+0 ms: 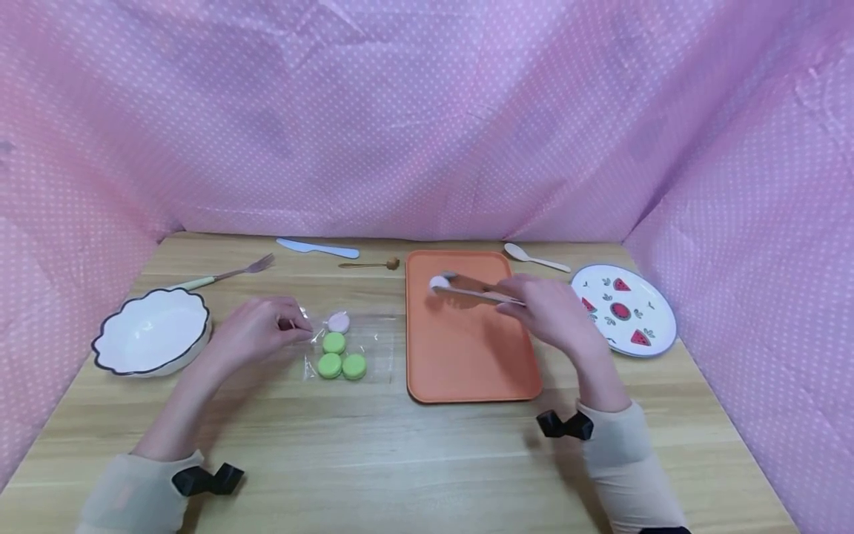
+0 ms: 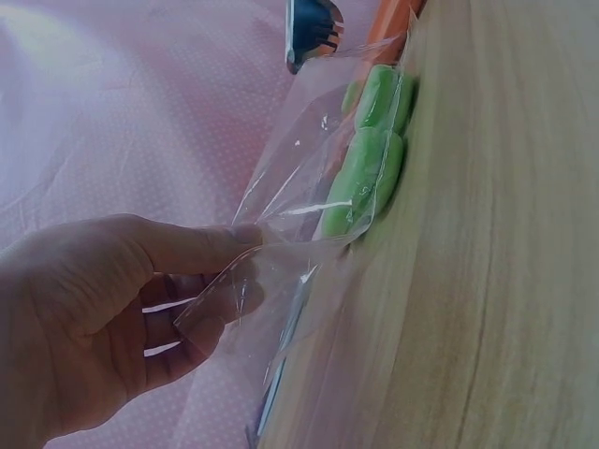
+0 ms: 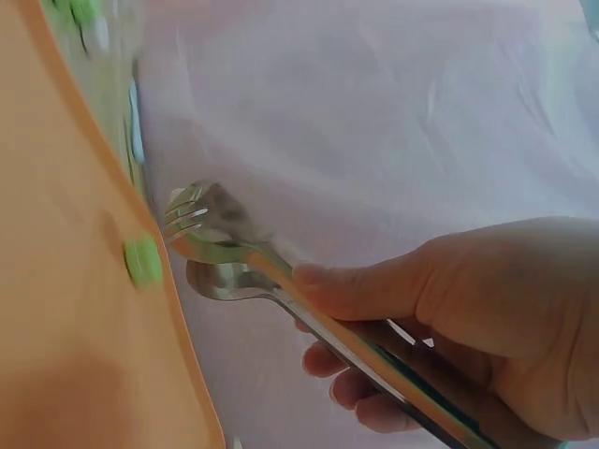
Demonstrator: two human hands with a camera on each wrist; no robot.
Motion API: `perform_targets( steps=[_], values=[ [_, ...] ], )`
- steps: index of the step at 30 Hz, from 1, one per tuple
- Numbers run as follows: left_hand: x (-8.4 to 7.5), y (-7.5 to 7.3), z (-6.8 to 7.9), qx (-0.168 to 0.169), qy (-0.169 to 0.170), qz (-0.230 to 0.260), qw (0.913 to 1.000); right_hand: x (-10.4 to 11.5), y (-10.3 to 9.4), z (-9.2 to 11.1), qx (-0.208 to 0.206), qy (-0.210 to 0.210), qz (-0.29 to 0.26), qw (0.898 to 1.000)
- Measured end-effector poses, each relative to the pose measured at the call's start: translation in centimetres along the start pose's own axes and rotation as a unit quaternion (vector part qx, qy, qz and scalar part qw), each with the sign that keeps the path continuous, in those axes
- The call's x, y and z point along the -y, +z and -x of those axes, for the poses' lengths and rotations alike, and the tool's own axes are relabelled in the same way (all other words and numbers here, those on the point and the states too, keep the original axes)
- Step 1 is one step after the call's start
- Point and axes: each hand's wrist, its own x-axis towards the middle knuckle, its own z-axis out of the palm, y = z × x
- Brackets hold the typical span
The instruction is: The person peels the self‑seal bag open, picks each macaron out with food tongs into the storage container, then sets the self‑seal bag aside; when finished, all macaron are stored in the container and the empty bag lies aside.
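My left hand (image 1: pixel 263 326) pinches the edge of a clear plastic bag (image 2: pixel 290 210) between thumb and fingers. In and under the film lie green macarons (image 1: pixel 330 365) and a pale pink macaron (image 1: pixel 339 322). My right hand (image 1: pixel 543 308) grips metal serving tongs (image 3: pixel 309 323), one end shaped like a fork and the other like a spoon. Their tips reach over the orange tray (image 1: pixel 467 356). A pale round macaron (image 1: pixel 439 282) shows at the tips in the head view. The right wrist view shows a green macaron (image 3: pixel 143 260) by the tray's edge; whether the tongs grip anything I cannot tell.
A scalloped white bowl (image 1: pixel 153 330) and a fork (image 1: pixel 227 275) are at left. A blue knife (image 1: pixel 316 248), a small gold-coloured stirrer (image 1: pixel 369 264) and a pale spoon (image 1: pixel 536 257) lie along the back. At right sits a watermelon-patterned plate (image 1: pixel 650 311). Pink dotted cloth (image 1: pixel 427 119) hangs behind.
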Motion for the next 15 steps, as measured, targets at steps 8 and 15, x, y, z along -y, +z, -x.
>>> perform_targets(
  steps=[8,15],
  values=[
    [-0.1,0.0,-0.1,0.003,0.0,0.003,1.0,-4.6,0.1,0.6,-0.005,0.043,0.001,0.999],
    [-0.1,-0.1,0.0,-0.003,0.003,-0.005,1.0,-5.1,0.9,0.3,0.006,0.049,-0.01,0.999]
  ],
)
